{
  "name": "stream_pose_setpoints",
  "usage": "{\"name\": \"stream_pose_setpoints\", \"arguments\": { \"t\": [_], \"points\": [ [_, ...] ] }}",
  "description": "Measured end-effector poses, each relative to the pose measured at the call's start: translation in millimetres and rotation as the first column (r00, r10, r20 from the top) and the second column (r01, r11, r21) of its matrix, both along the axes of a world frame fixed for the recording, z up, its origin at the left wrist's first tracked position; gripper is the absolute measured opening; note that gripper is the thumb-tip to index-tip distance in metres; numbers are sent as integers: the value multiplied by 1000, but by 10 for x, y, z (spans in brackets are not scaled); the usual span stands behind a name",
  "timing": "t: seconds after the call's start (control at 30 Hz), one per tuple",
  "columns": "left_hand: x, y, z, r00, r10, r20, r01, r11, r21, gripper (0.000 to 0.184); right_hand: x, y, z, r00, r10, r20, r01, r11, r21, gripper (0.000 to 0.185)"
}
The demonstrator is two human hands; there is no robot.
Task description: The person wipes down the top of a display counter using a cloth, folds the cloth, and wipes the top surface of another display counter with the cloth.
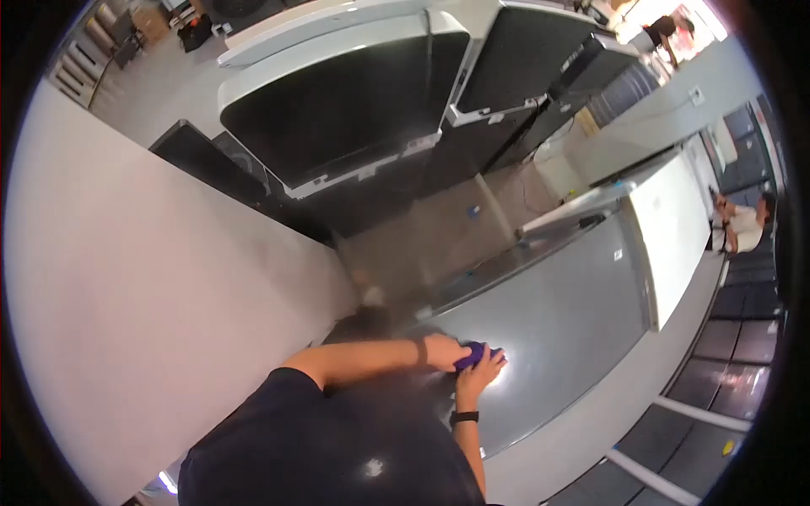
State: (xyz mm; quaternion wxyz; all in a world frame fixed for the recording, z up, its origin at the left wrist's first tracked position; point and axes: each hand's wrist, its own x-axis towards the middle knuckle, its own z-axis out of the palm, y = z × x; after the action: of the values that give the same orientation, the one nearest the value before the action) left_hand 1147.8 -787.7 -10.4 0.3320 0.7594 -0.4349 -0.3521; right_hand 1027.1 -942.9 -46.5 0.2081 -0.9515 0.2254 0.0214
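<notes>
A bunched purple cloth lies against a large glossy grey panel in front of me. My left hand is closed around the near-left end of the cloth. From below, my right hand reaches over the cloth's other end, its fingers bent across it; a black band circles that wrist. Part of the cloth is hidden under the fingers. Bright light reflects off the panel beside my right hand.
A tall pale panel stands close on my left. Dark, white-framed panels are beyond. A white box-like edge rises at the panel's far right. One person is at the right, another at the upper right.
</notes>
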Motion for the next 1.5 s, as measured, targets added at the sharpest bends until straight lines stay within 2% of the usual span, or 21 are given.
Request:
{"name": "stream_pose_setpoints", "arguments": {
  "t": [0.07,0.17,0.27,0.37,0.47,0.57,0.67,0.77,0.8,0.87,0.9,0.97,1.0,1.03,1.1,1.2,1.3,1.37,1.43,1.5],
  "points": [
    [451,53,-60,998,58,32,-59,998,24,31,381,-15,-110,993,74,95,-74,997,-6,65],
    [719,176,-34,991,121,65,-124,991,46,29,791,111,67,994,110,29,-110,994,16,61],
    [910,255,52,995,100,17,-102,984,148,27,929,62,53,987,149,-52,-149,989,15,60],
    [782,275,-166,980,194,47,-194,981,14,26,882,15,27,980,200,18,-200,979,36,59],
    [580,222,-169,952,236,193,-237,971,-17,26,775,50,173,970,225,89,-232,970,74,59],
    [550,33,-177,962,154,227,-171,984,57,27,716,-62,212,965,241,102,-251,963,96,61],
    [469,-114,-261,953,117,279,-82,988,-131,31,475,-259,197,987,152,56,-156,985,79,64],
    [507,-195,-283,961,40,273,2,989,-150,48,173,-490,136,996,87,14,-87,996,18,67],
    [579,-120,-143,961,40,273,11,983,-185,50,28,-536,133,997,74,-1,-74,997,-3,69],
    [741,-75,-183,971,56,231,-7,978,-208,52,-49,-440,290,999,41,-23,-40,999,36,70],
    [808,-31,-138,983,110,146,-86,982,-166,53,-21,-360,376,999,23,-31,-21,998,56,72],
    [912,85,-290,967,247,64,-220,935,-280,50,98,-210,440,993,25,-118,-14,995,95,77],
    [991,139,-343,972,231,-35,-233,948,-217,46,168,-116,437,987,29,-158,-13,995,99,79],
    [1032,200,-448,967,250,-55,-255,925,-281,44,226,-19,458,985,82,-152,-65,992,113,79],
    [1065,331,-513,933,318,-171,-340,932,-123,45,284,249,437,979,66,-192,-56,997,57,78],
    [1056,481,-564,853,362,-376,-378,925,35,49,265,397,290,977,139,-164,-147,988,-38,77],
    [1026,484,-707,783,403,-474,-433,900,49,52,273,375,218,969,133,-207,-144,989,-41,79],
    [1049,470,-798,743,364,-562,-420,907,32,51,278,398,251,962,127,-243,-146,988,-60,79],
    [1092,461,-950,793,358,-492,-417,909,-11,50,392,350,256,955,145,-257,-174,980,-93,79],
    [1132,436,-1120,816,380,-435,-409,912,30,49,480,286,239,949,171,-263,-210,969,-129,79]
  ]
}}
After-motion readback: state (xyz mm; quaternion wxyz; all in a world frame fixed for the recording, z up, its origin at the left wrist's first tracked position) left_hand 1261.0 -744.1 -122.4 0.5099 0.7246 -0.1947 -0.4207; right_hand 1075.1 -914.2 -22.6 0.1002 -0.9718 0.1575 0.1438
